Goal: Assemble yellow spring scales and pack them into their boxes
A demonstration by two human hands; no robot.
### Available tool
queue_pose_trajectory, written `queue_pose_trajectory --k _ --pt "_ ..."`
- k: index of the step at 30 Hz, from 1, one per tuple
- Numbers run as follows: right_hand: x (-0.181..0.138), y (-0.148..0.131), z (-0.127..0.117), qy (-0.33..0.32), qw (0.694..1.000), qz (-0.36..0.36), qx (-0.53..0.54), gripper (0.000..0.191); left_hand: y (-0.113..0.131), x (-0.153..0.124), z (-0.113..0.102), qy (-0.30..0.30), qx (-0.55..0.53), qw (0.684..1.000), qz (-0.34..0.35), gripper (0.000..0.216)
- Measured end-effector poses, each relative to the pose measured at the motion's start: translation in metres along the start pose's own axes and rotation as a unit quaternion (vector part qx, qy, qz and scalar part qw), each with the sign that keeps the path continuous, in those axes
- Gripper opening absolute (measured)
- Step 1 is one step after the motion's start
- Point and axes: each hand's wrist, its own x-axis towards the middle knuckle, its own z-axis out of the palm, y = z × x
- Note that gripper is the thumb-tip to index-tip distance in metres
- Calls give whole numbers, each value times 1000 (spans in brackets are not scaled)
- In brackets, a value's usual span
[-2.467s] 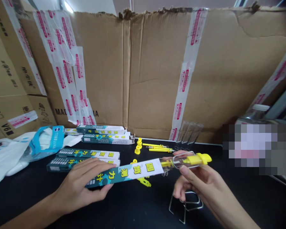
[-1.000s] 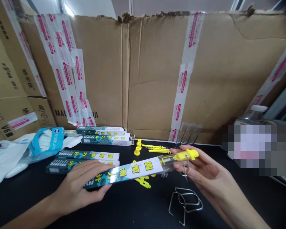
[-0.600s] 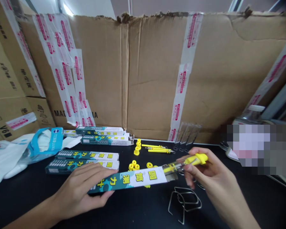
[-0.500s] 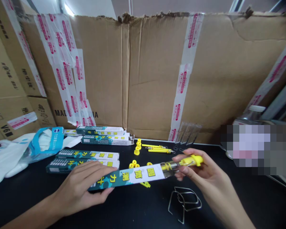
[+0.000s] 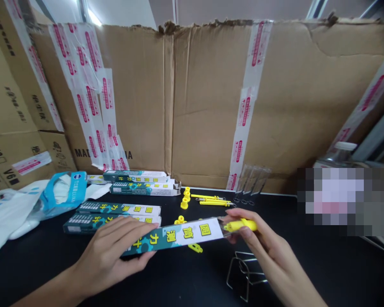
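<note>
Hands (image 5: 110, 251) holding printed box (image 5: 173, 236), yellow-capped tube (image 5: 240, 224) at its mouth

The slim box (image 5: 173, 236) is glossy printed card; the yellow cap (image 5: 241, 224) at its end is smooth plastic. The surface (image 5: 179, 285) is matt black, the wire stand (image 5: 245, 273) bare metal. The cardboard wall (image 5: 205, 106) looks rough, its tape (image 5: 243, 119) glossy.
</note>
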Motion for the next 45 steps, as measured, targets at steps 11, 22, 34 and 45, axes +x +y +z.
queue_pose_trajectory --k 11,22,34,45 --pt "-1 -6 6 4 996 71 54 37 -3 -1 -2 -40 -34 999 12 33" --pt "2 -11 11 50 975 84 197 27 -1 7 -1 -11 -41 999 -26 29" --pt "7 -11 4 19 968 88 235 25 -5 -1 1 -10 -50 999 -17 35" --pt "3 -16 5 52 971 74 219 21 -5 -3 2 2 -33 999 -26 38"
